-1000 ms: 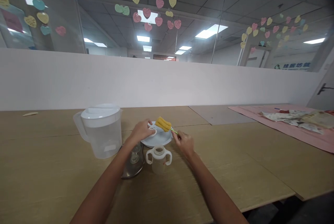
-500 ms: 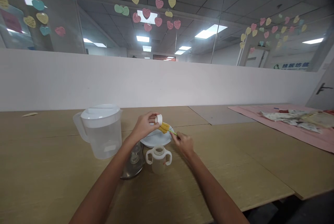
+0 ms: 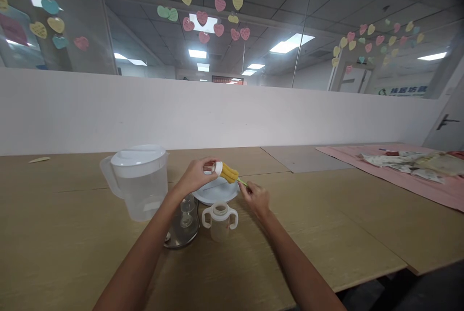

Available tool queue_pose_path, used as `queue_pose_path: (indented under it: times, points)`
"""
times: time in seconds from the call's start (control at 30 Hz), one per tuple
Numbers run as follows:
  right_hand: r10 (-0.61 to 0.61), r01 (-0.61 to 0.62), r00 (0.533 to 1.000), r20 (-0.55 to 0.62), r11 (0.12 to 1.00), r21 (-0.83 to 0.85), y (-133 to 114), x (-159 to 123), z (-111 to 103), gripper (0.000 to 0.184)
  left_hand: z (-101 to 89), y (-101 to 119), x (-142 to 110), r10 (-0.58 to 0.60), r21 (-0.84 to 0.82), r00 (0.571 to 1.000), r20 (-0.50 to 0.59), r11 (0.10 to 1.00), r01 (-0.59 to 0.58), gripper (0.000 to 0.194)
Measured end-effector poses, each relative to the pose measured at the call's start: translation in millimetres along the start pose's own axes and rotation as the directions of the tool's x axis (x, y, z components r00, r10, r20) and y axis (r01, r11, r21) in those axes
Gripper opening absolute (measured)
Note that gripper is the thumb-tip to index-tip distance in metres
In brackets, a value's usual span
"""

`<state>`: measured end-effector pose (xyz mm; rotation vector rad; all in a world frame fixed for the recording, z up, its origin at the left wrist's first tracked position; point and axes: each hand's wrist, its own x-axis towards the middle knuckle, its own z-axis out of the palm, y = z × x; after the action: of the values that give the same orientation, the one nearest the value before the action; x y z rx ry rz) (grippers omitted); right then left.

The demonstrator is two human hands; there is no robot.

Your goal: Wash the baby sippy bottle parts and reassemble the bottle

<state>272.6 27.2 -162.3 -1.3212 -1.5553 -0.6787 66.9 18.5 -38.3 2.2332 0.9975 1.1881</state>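
Note:
Between the fingers of my left hand (image 3: 197,174) is a small white ring-shaped bottle collar (image 3: 218,168), tilted toward the right. My right hand (image 3: 256,198) grips the thin green handle of a sponge brush (image 3: 229,173), whose yellow head meets the collar's opening. Below both hands a white plate (image 3: 213,196) lies on the table. Nearer to me stands a baby bottle (image 3: 220,224) with two white side handles and an uncovered top. Left of it, partly behind my left forearm, a metal tray (image 3: 186,234) carries a clear, nipple-like piece (image 3: 186,212).
A clear pitcher (image 3: 143,183) with a white lid stands on the left of the wooden table (image 3: 319,233). At the far right, papers or cloths (image 3: 402,168) lie on a pink cloth (image 3: 348,161). A low white wall (image 3: 232,115) runs behind the table.
My left hand has shifted slightly left with the collar, which has turned. More of the yellow brush head shows between the hands. My right hand has hardly moved.

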Motion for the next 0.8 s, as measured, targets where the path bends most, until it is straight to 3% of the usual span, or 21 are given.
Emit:
queue_pose_path:
  times: [0.23,0.47,0.6,0.8]
  points:
    - [-0.064,0.065,0.998,-0.017,0.994,0.085,1,1,-2,0.046,0.3,13,-3,-0.041,-0.187,0.989,0.14,0.98,0.067,0.042]
    - [-0.084,0.092,0.994,-0.067,0.988,0.126,3,0,-3,0.046,1.3,13,-4,-0.023,-0.11,0.989,0.143,0.993,0.039,0.042]
    - [-0.016,0.027,0.997,-0.071,0.988,0.149,2,0,-2,0.049,-0.5,12,-4,0.007,-0.115,0.989,0.151,0.993,0.011,0.041]
    - [0.054,-0.058,0.998,0.031,0.987,0.149,-2,1,2,0.053,-1.8,19,-4,0.03,-0.156,0.988,0.149,0.988,-0.006,0.042]
